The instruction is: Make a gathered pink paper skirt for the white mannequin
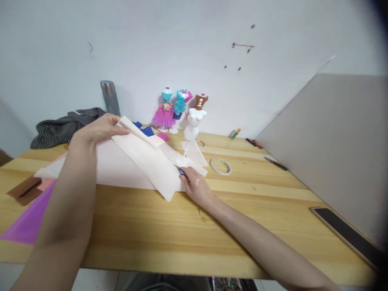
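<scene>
My left hand (101,128) pinches the upper left end of a long cream paper strip (145,157), thumb on top, and holds it raised. The strip slants down to the right, its lower end near the table's front half. My right hand (195,184) is closed around scissors (180,170) with a dark blue patterned handle; most of the handle is hidden in the fingers. The short blades point up and left beside the strip's right edge. Under the strip lies a large pale sheet (118,167), with more pale pieces to its right.
Three small dress forms (191,131) stand near the wall. A tape roll (220,166), a craft knife (275,163) and a phone (345,234) lie to the right. At left are a grey bottle (110,99), striped cloth (66,127), purple paper (30,218) and brown paper (26,190).
</scene>
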`<state>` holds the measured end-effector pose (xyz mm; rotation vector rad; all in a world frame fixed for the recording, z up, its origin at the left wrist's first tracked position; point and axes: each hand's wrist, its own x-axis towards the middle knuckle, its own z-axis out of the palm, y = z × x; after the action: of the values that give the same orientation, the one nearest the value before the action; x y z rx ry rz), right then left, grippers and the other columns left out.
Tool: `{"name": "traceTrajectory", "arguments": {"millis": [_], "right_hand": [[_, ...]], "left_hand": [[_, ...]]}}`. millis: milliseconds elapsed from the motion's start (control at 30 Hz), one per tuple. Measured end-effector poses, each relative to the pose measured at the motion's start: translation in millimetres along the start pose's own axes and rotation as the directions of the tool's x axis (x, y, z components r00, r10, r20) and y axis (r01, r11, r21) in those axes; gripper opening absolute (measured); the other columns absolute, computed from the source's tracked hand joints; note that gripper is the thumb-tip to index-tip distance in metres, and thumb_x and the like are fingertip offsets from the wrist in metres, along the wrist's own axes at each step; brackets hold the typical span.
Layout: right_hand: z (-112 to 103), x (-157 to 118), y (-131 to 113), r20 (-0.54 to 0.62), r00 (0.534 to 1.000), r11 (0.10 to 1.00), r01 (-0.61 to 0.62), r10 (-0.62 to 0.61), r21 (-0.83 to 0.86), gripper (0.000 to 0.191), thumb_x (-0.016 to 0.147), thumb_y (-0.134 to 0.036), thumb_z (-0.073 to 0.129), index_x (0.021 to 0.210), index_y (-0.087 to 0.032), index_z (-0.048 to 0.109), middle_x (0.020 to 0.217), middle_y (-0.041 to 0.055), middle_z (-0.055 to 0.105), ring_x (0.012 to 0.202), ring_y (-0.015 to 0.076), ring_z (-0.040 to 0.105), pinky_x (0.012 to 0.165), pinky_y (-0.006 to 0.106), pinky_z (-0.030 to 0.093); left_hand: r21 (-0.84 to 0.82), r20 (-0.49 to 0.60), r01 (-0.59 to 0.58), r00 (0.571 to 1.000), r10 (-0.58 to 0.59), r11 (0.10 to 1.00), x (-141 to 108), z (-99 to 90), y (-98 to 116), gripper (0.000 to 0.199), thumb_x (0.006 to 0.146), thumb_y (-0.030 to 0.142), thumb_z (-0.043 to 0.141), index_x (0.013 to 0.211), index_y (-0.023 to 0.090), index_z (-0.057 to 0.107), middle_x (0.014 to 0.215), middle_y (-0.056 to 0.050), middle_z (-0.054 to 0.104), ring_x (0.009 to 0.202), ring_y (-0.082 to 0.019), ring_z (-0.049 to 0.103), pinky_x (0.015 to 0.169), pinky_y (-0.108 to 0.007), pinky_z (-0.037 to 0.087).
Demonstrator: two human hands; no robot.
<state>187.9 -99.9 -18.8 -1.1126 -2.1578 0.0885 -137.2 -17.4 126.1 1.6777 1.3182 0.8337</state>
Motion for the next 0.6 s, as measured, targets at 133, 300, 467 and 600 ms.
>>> {"name": "traceTrajectory", "arguments": {"millis": [133, 300, 467, 600], "right_hand": [[-1.3, 0.3, -2.1, 0.002, 1.0, 1.0, -0.004, 0.004, 0.021, 0.024, 0.092, -0.019, 0.04, 0.111, -0.017, 0.055, 0.087, 0.0109, 0.062, 0.08, 0.0227, 0.058, 0.072, 0.036, 0.05], [-2.8, 0.8, -3.1, 0.012, 1.0, 0.999, -0.01, 0.009, 0.043, 0.026, 0.091, -0.019, 0.043, 0.114, -0.016, 0.055, 0.088, 0.0117, 0.063, 0.081, 0.0232, 0.059, 0.073, 0.037, 0.05], [-3.8, 2.8, -6.2, 0.025, 1.0, 0.998, -0.009, 0.008, 0.054, 0.026, 0.091, -0.02, 0.044, 0.115, -0.016, 0.054, 0.091, 0.0118, 0.063, 0.084, 0.0234, 0.059, 0.075, 0.037, 0.049], [-3.8, 4.2, -10.0, 0.045, 0.999, 0.997, -0.01, 0.006, 0.072, 0.026, 0.09, -0.018, 0.045, 0.114, -0.016, 0.055, 0.09, 0.0116, 0.063, 0.082, 0.0225, 0.059, 0.074, 0.036, 0.049]], "left_hand": [[-0.015, 0.003, 0.011, 1.0, -0.011, 1.0, -1.0, 0.1, 1.5, 0.027, 0.06, 0.034, 0.076, 0.084, 0.02, 0.075, 0.081, -0.004, 0.074, 0.074, -0.022, 0.068, 0.069, -0.029, 0.053], [-0.023, 0.008, -0.001, 1.0, 0.001, 1.0, -0.5, 0.0, 1.2, 0.028, 0.059, 0.032, 0.075, 0.084, 0.02, 0.075, 0.082, -0.004, 0.074, 0.074, -0.022, 0.068, 0.071, -0.031, 0.054], [-0.009, 0.009, -0.034, 0.999, 0.034, 0.999, 0.6, 0.6, -0.5, 0.028, 0.061, 0.032, 0.074, 0.086, 0.019, 0.075, 0.083, -0.004, 0.074, 0.073, -0.02, 0.068, 0.069, -0.028, 0.053], [0.038, 0.006, -0.049, 0.999, 0.049, 0.998, 0.9, 0.1, -0.6, 0.034, 0.062, 0.033, 0.072, 0.094, 0.019, 0.074, 0.09, -0.004, 0.074, 0.08, -0.021, 0.068, 0.071, -0.028, 0.053]]}}
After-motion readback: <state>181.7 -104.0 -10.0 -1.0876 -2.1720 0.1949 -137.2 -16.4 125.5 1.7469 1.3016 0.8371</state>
